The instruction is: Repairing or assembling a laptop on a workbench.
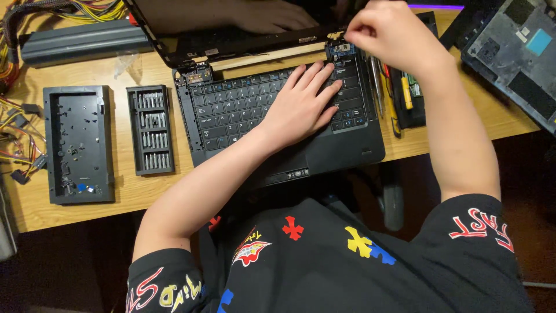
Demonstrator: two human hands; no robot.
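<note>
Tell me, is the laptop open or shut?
Open: the laptop's keyboard is exposed, the left hand rests flat on it, and the right hand works at the hinge.

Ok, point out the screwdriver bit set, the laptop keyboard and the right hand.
screwdriver bit set (150, 130), head view, middle rows of bits
laptop keyboard (231, 113), head view, bare keys left of the palm
right hand (379, 29), head view, back of hand

Both bare forearms reach forward from short black sleeves, the left hand (301, 104) lying palm down with fingers spread flat and pointing up and to the right, the right hand (385, 32) raised beyond it, wrist bent, fingertips bunched in a pinching grip.
</note>
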